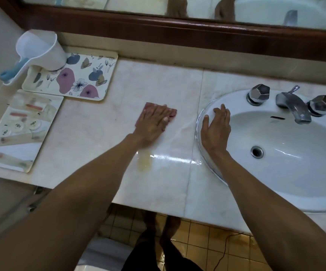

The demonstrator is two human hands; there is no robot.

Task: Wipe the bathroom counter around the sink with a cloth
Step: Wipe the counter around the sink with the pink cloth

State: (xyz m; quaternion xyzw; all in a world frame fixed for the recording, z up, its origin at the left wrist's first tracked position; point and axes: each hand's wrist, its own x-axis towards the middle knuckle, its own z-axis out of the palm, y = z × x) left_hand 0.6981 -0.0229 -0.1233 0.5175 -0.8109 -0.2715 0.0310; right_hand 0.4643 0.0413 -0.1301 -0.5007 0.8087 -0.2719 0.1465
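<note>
A folded pink cloth [171, 113] lies flat on the pale marble counter [103, 133], left of the sink. My left hand [153, 124] presses down on it with flat fingers and covers most of it. My right hand [215, 130] rests palm-down with spread fingers on the left rim of the white oval sink [295, 173] and holds nothing. A yellowish wet stain [144, 162] and a shiny wet streak sit on the counter just in front of my left hand.
A floral tray [84, 79] carrying a white dipper [39, 53] stands at the back left. Another tray [17, 132] with small toiletries lies in front of it. The metal faucet [293, 106] has two knobs behind the basin. A wood-framed mirror [177, 26] runs along the back.
</note>
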